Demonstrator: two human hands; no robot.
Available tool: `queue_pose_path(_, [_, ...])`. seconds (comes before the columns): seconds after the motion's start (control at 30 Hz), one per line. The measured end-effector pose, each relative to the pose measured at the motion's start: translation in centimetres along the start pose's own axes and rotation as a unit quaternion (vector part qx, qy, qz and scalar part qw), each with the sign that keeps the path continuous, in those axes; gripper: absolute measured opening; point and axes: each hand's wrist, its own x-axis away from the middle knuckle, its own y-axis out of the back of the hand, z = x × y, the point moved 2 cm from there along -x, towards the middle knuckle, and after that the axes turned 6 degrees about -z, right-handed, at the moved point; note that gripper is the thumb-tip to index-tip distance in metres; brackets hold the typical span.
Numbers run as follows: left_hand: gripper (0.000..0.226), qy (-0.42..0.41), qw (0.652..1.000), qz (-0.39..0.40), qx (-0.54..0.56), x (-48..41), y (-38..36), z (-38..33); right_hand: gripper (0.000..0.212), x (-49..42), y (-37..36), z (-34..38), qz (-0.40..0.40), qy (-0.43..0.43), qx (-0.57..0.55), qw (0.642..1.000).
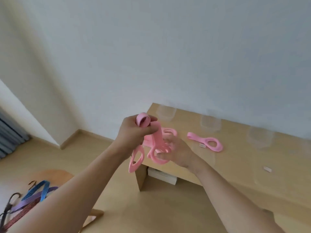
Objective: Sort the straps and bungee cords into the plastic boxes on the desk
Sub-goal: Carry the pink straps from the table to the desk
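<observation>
A looped pink strap (154,145) dangles above the desk (235,165), left hand (134,132) pinching its top, right hand (176,153) gripping its lower loop.

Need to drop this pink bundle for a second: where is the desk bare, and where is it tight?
Bare desk lies in front of the lone pink strap, running right toward the small white tag. It is crowded along the wall, where clear boxes stand in a row, and at the left corner, where both hands work the pink straps.
</observation>
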Motion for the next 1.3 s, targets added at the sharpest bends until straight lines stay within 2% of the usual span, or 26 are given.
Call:
queue_pose_path(0.03, [0.019, 0.004, 1.000, 0.014, 0.001, -0.3, -1.4, -0.1, 0.055, 0.7, 0.7, -1.1, -0.013, -0.018, 0.004, 1.000])
queue_pose_path(0.13, [0.023, 0.014, 0.999, 0.048, -0.012, -1.5, -4.7, 0.1, 0.017, 2.3, 2.6, -4.3, -0.079, -0.070, -0.017, 0.994])
queue_pose_path(0.2, [0.024, 0.021, 0.997, 0.064, -0.032, -2.7, -6.1, 0.8, 0.006, 2.8, 3.9, -5.9, -0.099, -0.102, -0.028, 0.989])
queue_pose_path(0.33, [0.027, 0.028, 0.988, 0.080, -0.128, -6.2, -8.2, 3.6, 0.015, 3.4, 6.4, -8.7, -0.149, -0.156, -0.068, 0.974])
queue_pose_path(0.47, [0.026, 0.061, 0.964, 0.115, -0.232, -9.3, -10.4, 6.8, 0.025, 4.1, 8.7, -10.8, -0.222, -0.196, -0.132, 0.946])
queue_pose_path(0.67, [0.025, 0.124, 0.946, 0.169, -0.247, -13.1, -13.8, 11.3, 0.034, 3.5, 11.1, -13.9, -0.320, -0.251, -0.227, 0.885])
queue_pose_path(0.8, [0.025, 0.137, 0.939, 0.180, -0.259, -14.4, -15.8, 12.7, 0.029, 2.9, 12.2, -15.5, -0.395, -0.273, -0.201, 0.854])
queue_pose_path(1.0, [0.025, 0.156, 0.934, 0.181, -0.266, -15.6, -18.9, 13.5, 0.025, 0.3, 14.7, -17.8, -0.405, -0.279, -0.115, 0.863])
queue_pose_path(1.1, [0.028, 0.172, 0.935, 0.158, -0.266, -16.3, -19.9, 13.8, 0.026, -1.4, 16.4, -19.0, -0.388, -0.280, -0.114, 0.870])
queue_pose_path(1.3, [0.021, 0.187, 0.943, 0.119, -0.249, -16.5, -21.2, 13.3, 0.028, -4.2, 18.6, -22.2, -0.355, -0.301, -0.111, 0.878])
